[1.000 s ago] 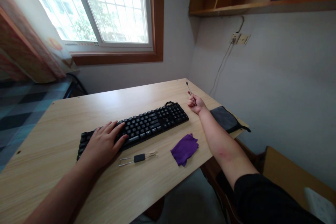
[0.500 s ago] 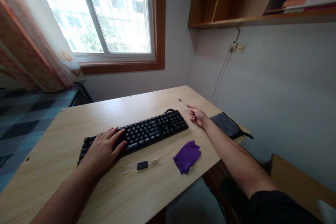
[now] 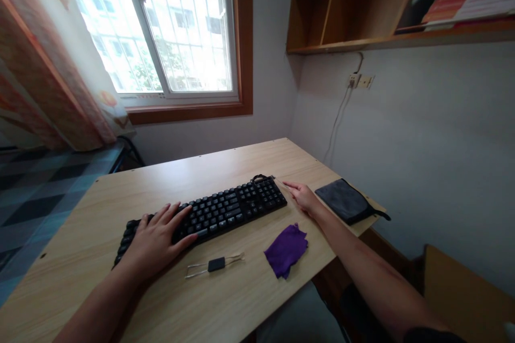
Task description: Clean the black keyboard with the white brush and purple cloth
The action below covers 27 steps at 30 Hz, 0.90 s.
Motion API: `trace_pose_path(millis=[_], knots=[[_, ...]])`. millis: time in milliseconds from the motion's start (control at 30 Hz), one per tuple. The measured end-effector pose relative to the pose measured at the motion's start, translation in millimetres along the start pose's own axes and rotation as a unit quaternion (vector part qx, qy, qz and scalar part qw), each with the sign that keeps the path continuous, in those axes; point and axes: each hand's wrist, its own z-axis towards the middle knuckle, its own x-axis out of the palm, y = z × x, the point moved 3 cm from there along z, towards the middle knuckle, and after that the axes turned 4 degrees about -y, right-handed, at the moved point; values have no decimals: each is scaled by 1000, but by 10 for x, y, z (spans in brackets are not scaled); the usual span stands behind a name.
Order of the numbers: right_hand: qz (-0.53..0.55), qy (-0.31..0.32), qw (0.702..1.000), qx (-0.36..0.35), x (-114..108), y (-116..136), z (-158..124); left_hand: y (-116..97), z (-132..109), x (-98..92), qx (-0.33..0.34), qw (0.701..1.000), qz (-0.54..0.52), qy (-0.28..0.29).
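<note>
A black keyboard [image 3: 231, 206] lies at a slant across the wooden desk. My left hand [image 3: 161, 236] rests on its left part with the fingers spread, covering some keys. My right hand [image 3: 303, 196] is closed around a thin, light-coloured stick with a dark tip, which looks like a small brush [image 3: 278, 179]. Its tip is at the far right corner of the keyboard; whether it touches, I cannot tell. In front of the keyboard lies a keycap puller [image 3: 216, 264] with a black middle and wire loops. A crumpled purple cloth [image 3: 286, 250] lies to the right of the puller.
A dark grey pouch [image 3: 341, 201] with a black strap lies at the desk's right edge, beside my right forearm. The keyboard's cable [image 3: 259, 177] is bundled behind it. The wooden desk [image 3: 169, 303] stands near a window, with a shelf [image 3: 366, 43] on the right wall.
My right hand has lowered the brush, bringing its tip down to the keyboard's far right corner. My left hand stays on the keys. The camera view has tilted up slightly.
</note>
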Motion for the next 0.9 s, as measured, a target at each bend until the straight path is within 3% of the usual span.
trace_pose_path(millis=[333,900], knots=[[-124,-13,987,-105,111,120,11,-50,2,-64,-17,1000,-11,18],[-142,73,985,-64,-274,172,-634,-48,-9,-54,-17,1000,0,12]])
